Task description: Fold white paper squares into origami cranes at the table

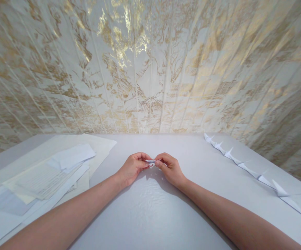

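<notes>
Small folded paper (152, 161) pinched in both hands, mid-table
Left hand (133, 168) and right hand (171, 168) both have fingertips clamped on it — fingers hide chunks of it, so the folds are tough to make out. Smooth, slightly shiny table (150, 215); flat loose sheets (76, 157) cut off at left, crisp spiky paper shapes (280, 189) lined up right.
</notes>
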`<action>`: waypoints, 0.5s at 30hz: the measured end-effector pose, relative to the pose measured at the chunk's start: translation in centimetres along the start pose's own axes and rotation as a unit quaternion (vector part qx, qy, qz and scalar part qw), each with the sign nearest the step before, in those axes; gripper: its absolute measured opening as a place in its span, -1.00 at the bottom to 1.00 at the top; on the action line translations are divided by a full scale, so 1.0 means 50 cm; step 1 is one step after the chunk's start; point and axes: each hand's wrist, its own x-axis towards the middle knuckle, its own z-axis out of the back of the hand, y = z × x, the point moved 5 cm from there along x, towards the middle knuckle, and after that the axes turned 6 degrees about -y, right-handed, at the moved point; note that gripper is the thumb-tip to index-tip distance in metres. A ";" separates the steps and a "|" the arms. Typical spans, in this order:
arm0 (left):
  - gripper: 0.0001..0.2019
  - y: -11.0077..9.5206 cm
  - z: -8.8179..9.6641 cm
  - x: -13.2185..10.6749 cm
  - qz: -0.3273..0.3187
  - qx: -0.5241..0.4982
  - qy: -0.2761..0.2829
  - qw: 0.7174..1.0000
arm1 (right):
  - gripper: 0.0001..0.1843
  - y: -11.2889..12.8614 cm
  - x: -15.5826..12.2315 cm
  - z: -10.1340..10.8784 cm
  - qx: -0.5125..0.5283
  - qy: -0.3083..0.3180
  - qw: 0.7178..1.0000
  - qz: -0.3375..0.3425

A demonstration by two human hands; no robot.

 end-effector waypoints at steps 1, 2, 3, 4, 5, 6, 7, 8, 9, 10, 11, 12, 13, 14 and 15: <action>-0.83 0.000 0.000 -0.001 -0.002 0.004 -0.001 1.000 | -0.83 0.003 0.000 0.000 0.000 0.003 1.000 0.000; -0.84 0.000 0.000 -0.001 -0.004 0.010 -0.004 1.000 | -0.83 0.005 -0.001 0.000 0.000 0.005 1.000 -0.001; -0.85 -0.001 0.000 -0.002 -0.007 0.015 -0.008 1.000 | -0.83 0.008 -0.001 -0.001 -0.002 0.006 1.000 -0.002; -0.85 -0.002 0.000 -0.002 -0.011 0.022 -0.013 1.000 | -0.83 0.010 -0.001 -0.001 -0.005 0.006 1.000 -0.003; -0.86 -0.003 0.000 -0.003 -0.015 0.028 -0.018 0.999 | -0.84 0.013 -0.002 -0.001 -0.009 0.005 1.000 -0.004; -0.86 -0.003 0.000 -0.003 -0.018 0.034 -0.021 0.999 | -0.85 0.014 -0.002 -0.002 -0.013 0.002 1.000 -0.005; -0.86 -0.003 0.000 -0.003 -0.022 0.039 -0.022 0.999 | -0.86 0.015 -0.001 -0.002 -0.019 -0.001 1.000 -0.006; -0.85 -0.003 0.000 -0.003 -0.024 0.042 -0.021 0.999 | -0.88 0.016 -0.001 -0.002 -0.024 -0.004 1.000 -0.006; -0.84 -0.002 0.000 -0.003 -0.026 0.043 -0.019 0.999 | -0.89 0.017 -0.001 -0.003 -0.029 -0.007 1.000 -0.005; -0.82 -0.001 -0.001 -0.003 -0.027 0.044 -0.017 0.999 | -0.90 0.016 -0.001 -0.003 -0.033 -0.008 0.999 -0.004; -0.81 0.000 -0.002 -0.003 -0.028 0.045 -0.015 0.998 | -0.90 0.015 -0.001 -0.003 -0.039 -0.009 0.999 -0.003; -0.79 0.000 -0.003 -0.004 -0.030 0.047 -0.014 0.998 | -0.90 0.014 -0.001 -0.003 -0.044 -0.011 0.999 -0.003; -0.78 0.000 -0.004 -0.005 -0.032 0.049 -0.014 0.998 | -0.90 0.012 -0.002 -0.004 -0.050 -0.012 0.999 -0.004; -0.77 0.000 -0.006 -0.006 -0.034 0.053 -0.014 0.998 | -0.89 0.009 -0.002 -0.004 -0.055 -0.013 0.998 -0.007; -0.76 -0.002 -0.009 -0.008 -0.038 0.057 -0.014 0.998 | -0.88 0.006 -0.002 -0.004 -0.060 -0.014 0.998 -0.011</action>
